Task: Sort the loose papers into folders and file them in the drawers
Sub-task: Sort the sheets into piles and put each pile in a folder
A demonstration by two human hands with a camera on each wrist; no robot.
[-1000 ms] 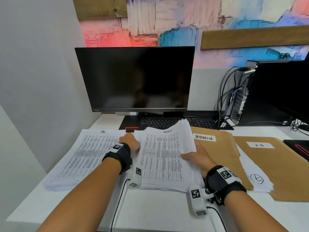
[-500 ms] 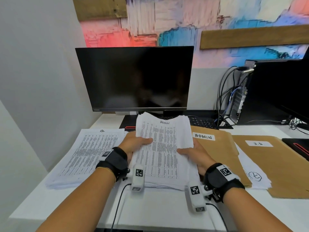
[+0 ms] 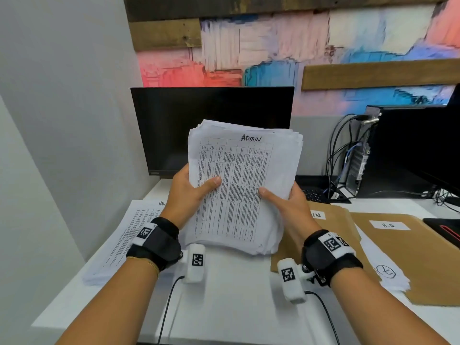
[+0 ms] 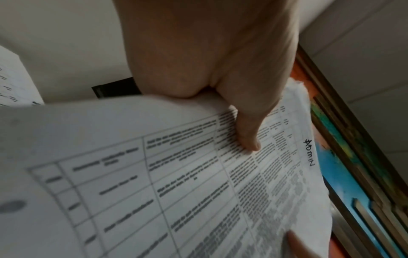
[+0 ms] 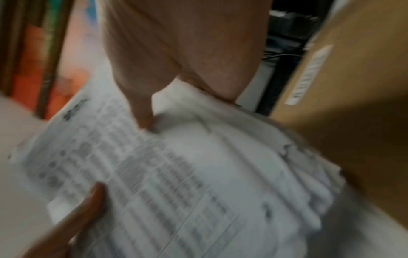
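Note:
A thick stack of printed sheets marked ADMIN [image 3: 245, 175] stands nearly upright above the desk, its lower edge near the desktop. My left hand [image 3: 191, 192] grips its left edge, thumb across the front page. My right hand [image 3: 283, 202] grips the right edge the same way. The left wrist view shows the ADMIN stack [image 4: 198, 174] with my thumb pressed on the table print; the right wrist view shows the ADMIN stack [image 5: 176, 174] blurred. A second paper stack marked HR [image 3: 124, 235] lies flat on the left. Two brown folders lie on the right: the ADMIN folder [image 3: 331, 227] and the HR folder [image 3: 408, 247].
A dark monitor [image 3: 211, 128] stands behind the stack, with a keyboard [image 3: 313, 194] at its foot. A computer case [image 3: 410, 150] with cables sits at the back right. Loose white sheets [image 3: 383, 267] lie between the two folders. The white desk [image 3: 236, 295] has bare surface near me.
Both hands have lifted the ADMIN stack off the desk and tipped it from lying flat to nearly upright in front of the monitor. The HR stack and folders have not moved.

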